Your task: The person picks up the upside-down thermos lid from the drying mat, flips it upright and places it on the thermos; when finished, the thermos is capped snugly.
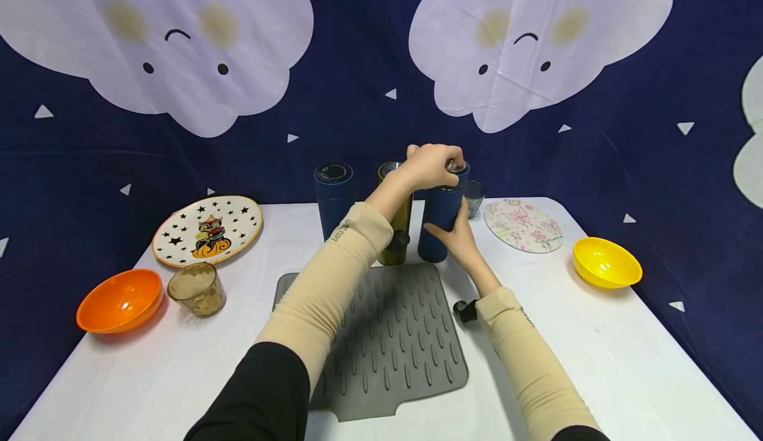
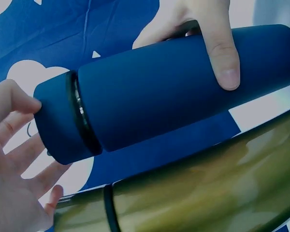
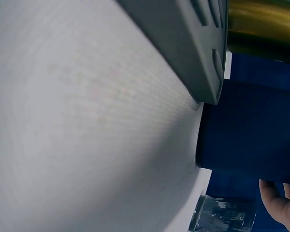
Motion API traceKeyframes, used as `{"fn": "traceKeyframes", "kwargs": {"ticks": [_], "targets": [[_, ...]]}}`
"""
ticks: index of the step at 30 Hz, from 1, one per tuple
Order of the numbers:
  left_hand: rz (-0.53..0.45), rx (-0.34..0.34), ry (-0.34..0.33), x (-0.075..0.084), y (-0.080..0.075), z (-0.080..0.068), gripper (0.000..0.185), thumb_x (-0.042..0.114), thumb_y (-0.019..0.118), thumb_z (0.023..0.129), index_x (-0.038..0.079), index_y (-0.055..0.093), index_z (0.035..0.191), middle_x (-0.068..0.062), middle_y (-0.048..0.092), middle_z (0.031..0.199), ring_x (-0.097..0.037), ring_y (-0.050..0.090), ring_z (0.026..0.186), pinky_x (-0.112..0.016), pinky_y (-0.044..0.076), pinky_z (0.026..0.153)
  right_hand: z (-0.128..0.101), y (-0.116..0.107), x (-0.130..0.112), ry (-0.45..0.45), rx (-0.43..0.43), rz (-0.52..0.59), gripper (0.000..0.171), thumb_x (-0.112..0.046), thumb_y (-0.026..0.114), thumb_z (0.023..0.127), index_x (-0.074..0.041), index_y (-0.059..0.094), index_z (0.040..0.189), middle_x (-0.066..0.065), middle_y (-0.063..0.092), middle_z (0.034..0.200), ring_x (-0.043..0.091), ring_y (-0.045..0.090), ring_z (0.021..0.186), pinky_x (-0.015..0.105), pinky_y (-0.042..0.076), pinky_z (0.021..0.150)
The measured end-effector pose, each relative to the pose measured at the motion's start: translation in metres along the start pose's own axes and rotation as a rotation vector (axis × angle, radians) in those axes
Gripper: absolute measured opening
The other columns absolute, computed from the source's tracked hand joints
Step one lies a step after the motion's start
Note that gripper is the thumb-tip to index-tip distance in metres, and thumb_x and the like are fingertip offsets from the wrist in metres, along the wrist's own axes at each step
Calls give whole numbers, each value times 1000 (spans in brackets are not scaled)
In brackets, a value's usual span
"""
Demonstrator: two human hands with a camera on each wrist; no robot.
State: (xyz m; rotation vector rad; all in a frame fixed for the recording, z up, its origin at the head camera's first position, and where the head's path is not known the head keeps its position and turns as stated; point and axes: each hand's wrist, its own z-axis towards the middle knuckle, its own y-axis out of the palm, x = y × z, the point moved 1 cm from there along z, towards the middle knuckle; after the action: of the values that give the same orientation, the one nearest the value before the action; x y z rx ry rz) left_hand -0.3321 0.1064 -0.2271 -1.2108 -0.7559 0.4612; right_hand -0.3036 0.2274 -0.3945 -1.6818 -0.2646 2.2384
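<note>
Behind the white table (image 1: 596,361) hangs a dark blue cloth printed with smiling clouds. At the far edge, just past the grey ribbed drying mat (image 1: 393,342), stands the dark blue flask (image 1: 441,219) I am working on, upright, with an olive-gold flask (image 1: 401,229) close on its left and a second blue flask (image 1: 334,199) beyond that.

My left hand (image 1: 430,165) sits on top of the flask, fingers curled over its cap (image 2: 58,123). In the left wrist view the fingertips touch the cap's edge, though I cannot tell how firmly they press. My right hand (image 1: 459,237) wraps the body low down, thumb across the front, holding it steady.

I judge the flask rigid and moderately heavy, probably insulated metal, with a matte coat that should give my palm fair friction. It is tall and narrow, so it would tip easily if pushed near the top; gripping the barrel around its lower half while the other hand takes the cap seems the sound hold. A dark seam ring separates cap from body, and that is where the two parts divide.

Little writing is legible. My left sleeve (image 1: 340,269) carries a small printed word near the cuff, something like "Let's", but it is too small to be sure of. No brand shows on the flask. A star-patterned plate (image 1: 179,239) with a cartoon figure lies to the left.
</note>
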Motion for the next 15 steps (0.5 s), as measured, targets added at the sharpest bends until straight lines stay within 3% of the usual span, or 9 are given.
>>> {"fn": "traceKeyframes", "kwargs": {"ticks": [2,4,8,11,13,15], "targets": [[-18,2,-15,1,0,0,24,35,59,86,23,59,107,6,55,113,-12,50,95,-39,25,88,-1,0,0,-8,1,2,99,-25,66,85,-18,-12,147,17,9,151,33,20,136,50,19,108],[-1,26,-61,3,0,-1,37,49,59,83,23,56,110,4,51,119,-13,50,98,-41,26,89,-2,0,0,-11,2,-8,99,-25,66,86,-17,-12,147,18,8,151,34,19,137,51,19,108],[122,89,-173,6,2,0,68,69,57,74,21,49,122,0,51,121,-19,49,104,-42,28,89,-3,-1,0,-8,5,-25,99,-25,66,86,-18,-11,147,18,11,151,34,22,136,50,22,107],[150,94,-181,6,2,0,63,60,60,79,19,48,125,3,58,111,-20,49,103,-42,28,89,-2,-1,0,-8,2,-21,99,-25,66,85,-18,-11,147,18,13,150,34,23,135,50,22,107],[113,66,-152,5,2,0,53,49,61,83,20,48,125,4,60,107,-19,49,102,-41,27,88,-2,0,-1,-10,-1,-11,99,-24,66,86,-19,-11,147,18,13,150,34,23,135,51,21,107],[58,29,-136,4,2,-1,52,41,61,84,23,44,129,5,58,114,-19,47,106,-42,25,89,-2,0,-2,-15,-5,-6,99,-23,65,86,-18,-12,147,18,12,151,34,21,136,51,20,107]]}}
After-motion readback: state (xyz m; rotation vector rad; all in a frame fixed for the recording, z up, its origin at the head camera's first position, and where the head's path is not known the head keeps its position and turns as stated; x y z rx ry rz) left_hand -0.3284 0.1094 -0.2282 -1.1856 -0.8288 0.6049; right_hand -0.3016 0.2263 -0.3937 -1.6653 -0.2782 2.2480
